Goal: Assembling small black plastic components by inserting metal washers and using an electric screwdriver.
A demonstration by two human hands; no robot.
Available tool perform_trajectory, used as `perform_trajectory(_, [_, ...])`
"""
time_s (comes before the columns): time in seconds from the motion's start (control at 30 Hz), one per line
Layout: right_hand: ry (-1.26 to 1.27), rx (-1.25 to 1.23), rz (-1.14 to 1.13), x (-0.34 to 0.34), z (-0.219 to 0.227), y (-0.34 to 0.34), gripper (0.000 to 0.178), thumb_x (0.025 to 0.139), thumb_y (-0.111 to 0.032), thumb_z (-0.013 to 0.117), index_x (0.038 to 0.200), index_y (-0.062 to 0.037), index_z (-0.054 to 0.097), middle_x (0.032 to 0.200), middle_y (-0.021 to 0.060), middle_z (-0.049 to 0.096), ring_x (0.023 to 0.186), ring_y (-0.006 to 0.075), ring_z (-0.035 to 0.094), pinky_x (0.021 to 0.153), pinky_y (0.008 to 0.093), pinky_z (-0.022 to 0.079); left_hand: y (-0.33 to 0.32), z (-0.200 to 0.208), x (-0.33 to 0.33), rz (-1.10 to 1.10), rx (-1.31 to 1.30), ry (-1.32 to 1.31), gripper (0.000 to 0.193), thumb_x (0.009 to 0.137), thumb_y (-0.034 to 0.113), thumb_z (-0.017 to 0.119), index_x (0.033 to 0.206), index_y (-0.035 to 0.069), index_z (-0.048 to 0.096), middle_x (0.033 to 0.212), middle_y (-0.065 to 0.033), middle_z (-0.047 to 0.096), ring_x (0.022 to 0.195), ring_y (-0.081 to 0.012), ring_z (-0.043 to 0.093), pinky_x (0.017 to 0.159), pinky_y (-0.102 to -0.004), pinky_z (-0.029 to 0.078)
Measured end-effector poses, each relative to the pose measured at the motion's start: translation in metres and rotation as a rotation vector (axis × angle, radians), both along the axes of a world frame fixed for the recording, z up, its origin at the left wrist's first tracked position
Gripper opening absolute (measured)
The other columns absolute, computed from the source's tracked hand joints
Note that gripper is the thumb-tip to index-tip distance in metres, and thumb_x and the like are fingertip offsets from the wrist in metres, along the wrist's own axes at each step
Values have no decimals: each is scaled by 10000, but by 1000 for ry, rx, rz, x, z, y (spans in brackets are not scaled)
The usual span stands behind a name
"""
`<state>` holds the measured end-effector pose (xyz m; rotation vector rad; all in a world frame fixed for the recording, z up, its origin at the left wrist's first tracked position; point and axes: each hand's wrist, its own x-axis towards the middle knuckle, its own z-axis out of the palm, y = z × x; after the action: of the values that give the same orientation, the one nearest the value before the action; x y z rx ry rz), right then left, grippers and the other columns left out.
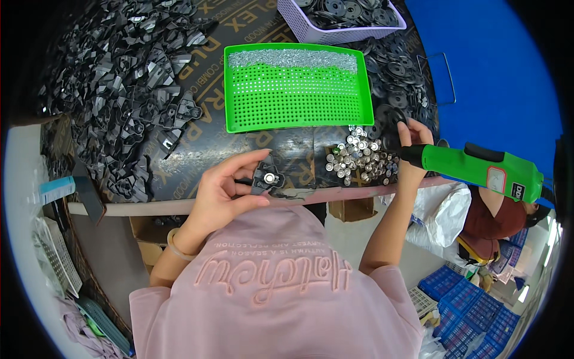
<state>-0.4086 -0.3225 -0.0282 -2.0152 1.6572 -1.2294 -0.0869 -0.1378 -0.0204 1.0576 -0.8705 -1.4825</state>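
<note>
Near the table's front edge, my left hand (224,188) pinches a black plastic part (262,178) between thumb and fingers. A round silver metal piece (269,178) sits in the middle of that part. Out to the right, my right hand (417,143) has its fingers on a dark round disc (391,122) beside the pile of discs. A green electric screwdriver (481,166) lies across the view in front of the right hand, its black nose hiding part of the fingers. Small silver metal caps (362,155) are heaped between my hands.
A green perforated tray (299,113) holds many small silver screws or pins along its far side. Black plastic parts (131,78) pile up at left. Behind the tray stands a lilac basket (353,35) of black discs. More discs (394,72) lie at right, beside a blue surface (502,72).
</note>
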Motion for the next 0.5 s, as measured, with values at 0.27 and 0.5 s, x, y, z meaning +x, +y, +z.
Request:
perform_trajectory(0.27, [-663, 194, -72, -28, 14, 19, 278, 967, -95, 630, 1217, 9, 566, 1094, 102, 649, 925, 197, 671, 799, 320, 560, -1, -2, 1, 6, 37, 7, 774, 725, -211, 729, 1428, -26, 465, 1235, -141, 593, 1045, -198, 667, 832, -268, 594])
perform_trajectory(0.5, [-955, 450, 10, -27, 39, 63, 360, 1009, -98, 561, 1358, -40, 494, 1130, 106, 643, 917, 200, 698, 677, 273, 603, -2, -7, -2, 56, 42, 59, 777, 727, -208, 734, 1431, -40, 451, 1186, -112, 560, 1049, -208, 662, 838, -267, 599])
